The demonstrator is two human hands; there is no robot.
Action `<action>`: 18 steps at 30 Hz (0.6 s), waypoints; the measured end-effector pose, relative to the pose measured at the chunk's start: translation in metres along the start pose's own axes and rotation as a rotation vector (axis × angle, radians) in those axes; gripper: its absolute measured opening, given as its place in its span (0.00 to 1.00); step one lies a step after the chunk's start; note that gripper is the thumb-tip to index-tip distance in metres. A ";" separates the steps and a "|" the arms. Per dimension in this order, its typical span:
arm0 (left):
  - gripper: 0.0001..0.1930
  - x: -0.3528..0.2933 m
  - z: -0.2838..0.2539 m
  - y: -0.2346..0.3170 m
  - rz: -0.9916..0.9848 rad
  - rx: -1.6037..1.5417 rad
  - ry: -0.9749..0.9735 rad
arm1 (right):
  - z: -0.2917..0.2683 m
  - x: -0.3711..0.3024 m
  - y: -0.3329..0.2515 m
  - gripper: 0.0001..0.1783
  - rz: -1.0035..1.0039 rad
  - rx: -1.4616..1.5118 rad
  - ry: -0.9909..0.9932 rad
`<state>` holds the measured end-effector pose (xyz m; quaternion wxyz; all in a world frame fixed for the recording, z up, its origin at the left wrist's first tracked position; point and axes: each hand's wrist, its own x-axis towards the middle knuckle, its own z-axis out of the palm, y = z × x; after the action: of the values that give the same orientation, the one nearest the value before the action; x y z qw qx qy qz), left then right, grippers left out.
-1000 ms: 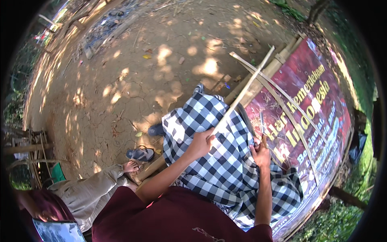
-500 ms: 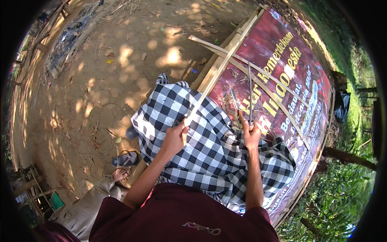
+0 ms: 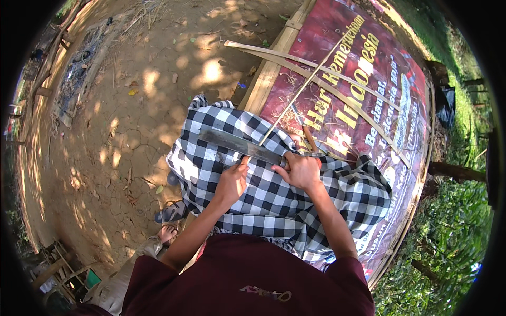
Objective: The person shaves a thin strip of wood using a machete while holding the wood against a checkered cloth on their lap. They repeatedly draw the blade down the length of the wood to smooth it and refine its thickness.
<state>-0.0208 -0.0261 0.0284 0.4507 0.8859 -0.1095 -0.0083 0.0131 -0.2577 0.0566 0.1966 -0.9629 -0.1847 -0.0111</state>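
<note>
The right grip is clasping a machete over the checkered cloth; the left grip, also over the cloth, is pinching a bamboo strip. A printed banner is spreading beyond the cloth.

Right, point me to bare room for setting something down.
Mostly bare: the brown dirt ground left of the black-and-white checked cloth and above the grey sandal. Crowded: the cloth's middle, under the left hand, right hand and long dark metal blade; the maroon printed banner, crossed by pale bamboo strips.
</note>
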 end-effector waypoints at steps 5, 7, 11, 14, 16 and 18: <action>0.22 -0.006 0.012 -0.004 0.042 -0.025 -0.143 | 0.004 -0.009 0.009 0.30 -0.038 -0.100 -0.041; 0.21 -0.006 0.010 -0.004 -0.037 -0.078 -0.196 | -0.007 -0.007 0.007 0.30 0.028 -0.120 -0.132; 0.18 -0.004 0.011 -0.009 -0.052 -0.119 -0.168 | -0.009 -0.011 0.058 0.31 0.436 -0.113 -0.051; 0.16 0.002 0.011 -0.001 -0.027 -0.113 -0.148 | -0.015 -0.013 0.070 0.31 0.505 -0.018 0.000; 0.15 0.006 0.015 0.001 0.020 -0.104 -0.132 | -0.024 -0.016 0.049 0.31 0.451 0.025 -0.117; 0.15 0.008 0.015 0.003 -0.035 -0.125 -0.166 | -0.018 -0.024 0.022 0.29 0.325 0.025 -0.244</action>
<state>-0.0154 -0.0413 0.0232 0.4944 0.8540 -0.1301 -0.0963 -0.0004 -0.2920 0.0622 0.1837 -0.9717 -0.0493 0.1400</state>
